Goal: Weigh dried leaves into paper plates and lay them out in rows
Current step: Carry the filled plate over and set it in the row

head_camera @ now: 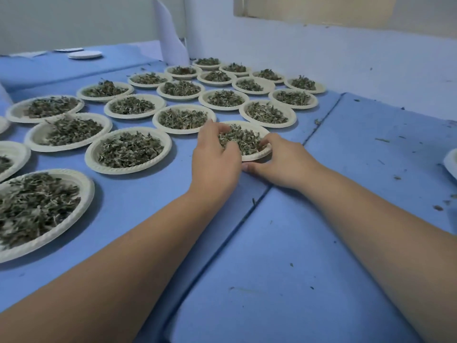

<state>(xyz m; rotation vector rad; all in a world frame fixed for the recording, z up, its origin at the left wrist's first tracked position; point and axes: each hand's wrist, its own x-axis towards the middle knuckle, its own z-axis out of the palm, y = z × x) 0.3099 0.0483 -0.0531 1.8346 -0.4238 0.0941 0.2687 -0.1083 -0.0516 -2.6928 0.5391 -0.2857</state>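
Both my hands are on one white paper plate of dried green-grey leaves near the middle of the blue table. My left hand lies over the plate's left side with its fingers spread on the leaves. My right hand grips the plate's near right rim, thumb under the edge. Several more filled plates lie in diagonal rows to the left and behind, such as the neighbouring plate and the one behind it.
The blue covered table has a seam running diagonally past my hands. Leaf crumbs dot its right part. Part of another white plate shows at the right edge. A stack of unfilled plates and a white paper roll stand at the back.
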